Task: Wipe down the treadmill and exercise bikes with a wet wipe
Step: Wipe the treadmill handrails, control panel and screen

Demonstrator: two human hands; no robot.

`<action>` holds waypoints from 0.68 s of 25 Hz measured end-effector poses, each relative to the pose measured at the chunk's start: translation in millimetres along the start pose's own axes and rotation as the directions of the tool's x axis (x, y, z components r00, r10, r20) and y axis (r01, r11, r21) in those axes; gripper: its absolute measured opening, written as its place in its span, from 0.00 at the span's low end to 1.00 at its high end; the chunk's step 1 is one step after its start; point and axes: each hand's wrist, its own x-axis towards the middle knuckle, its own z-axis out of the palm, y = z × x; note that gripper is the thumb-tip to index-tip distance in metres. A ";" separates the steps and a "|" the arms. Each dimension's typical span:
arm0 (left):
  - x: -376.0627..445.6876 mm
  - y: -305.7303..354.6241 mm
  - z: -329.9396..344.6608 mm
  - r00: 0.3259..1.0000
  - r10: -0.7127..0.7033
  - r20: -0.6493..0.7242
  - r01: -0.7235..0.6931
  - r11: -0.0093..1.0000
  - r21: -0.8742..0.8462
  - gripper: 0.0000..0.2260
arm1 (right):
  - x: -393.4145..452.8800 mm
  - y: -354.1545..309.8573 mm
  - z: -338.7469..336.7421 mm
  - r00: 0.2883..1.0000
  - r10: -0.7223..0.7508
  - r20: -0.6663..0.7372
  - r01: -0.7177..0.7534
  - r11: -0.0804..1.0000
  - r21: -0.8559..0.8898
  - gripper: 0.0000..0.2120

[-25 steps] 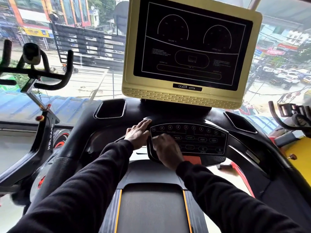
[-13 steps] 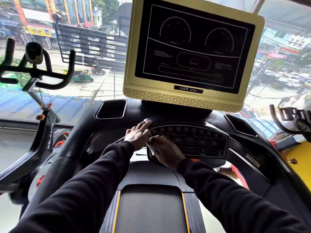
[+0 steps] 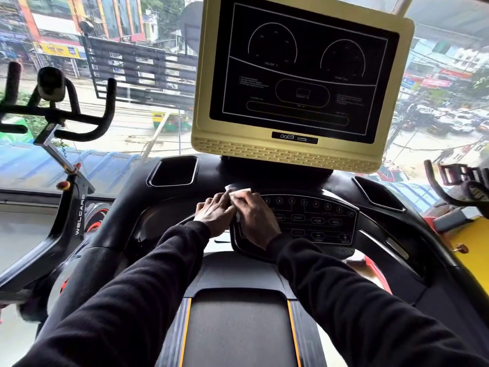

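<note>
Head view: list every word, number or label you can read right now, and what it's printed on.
"WELCARE": frame of the exercise bike on the left.
"START": button on the treadmill keypad.
"SPEED": keypad, above the right-hand buttons.
"4 2 2 4 6 8 10": keypad's top row of round keys; the right hand hides the rest.
Gold-framed display: small print blurred.
Street signs outside: unreadable.

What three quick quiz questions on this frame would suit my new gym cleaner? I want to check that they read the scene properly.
1. True or false: the wipe lies on the keypad under the right hand.
2. Where is the left hand? A) on the screen B) beside the right hand, at the keypad's left edge C) on the bike
3. Fill in: the screen's frame is ____.

Key: 1 true; 2 B; 3 gold.
</note>
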 end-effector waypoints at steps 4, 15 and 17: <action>-4.3 2.6 -4.2 1.000 -0.004 0.014 0.005 0.999 -0.034 0.33 | -2.0 16.0 -10.1 0.994 0.092 -0.055 -0.097 0.992 -0.085 0.09; -6.1 0.3 -3.5 1.000 0.001 -0.010 -0.001 0.997 -0.080 0.35 | -4.4 19.9 -8.5 0.999 0.036 0.012 -0.035 0.995 -0.092 0.11; -7.5 -0.5 -1.7 1.000 -0.009 -0.029 0.006 0.994 -0.105 0.36 | -1.9 36.4 -16.8 0.966 0.244 -0.089 -0.253 0.960 -0.116 0.09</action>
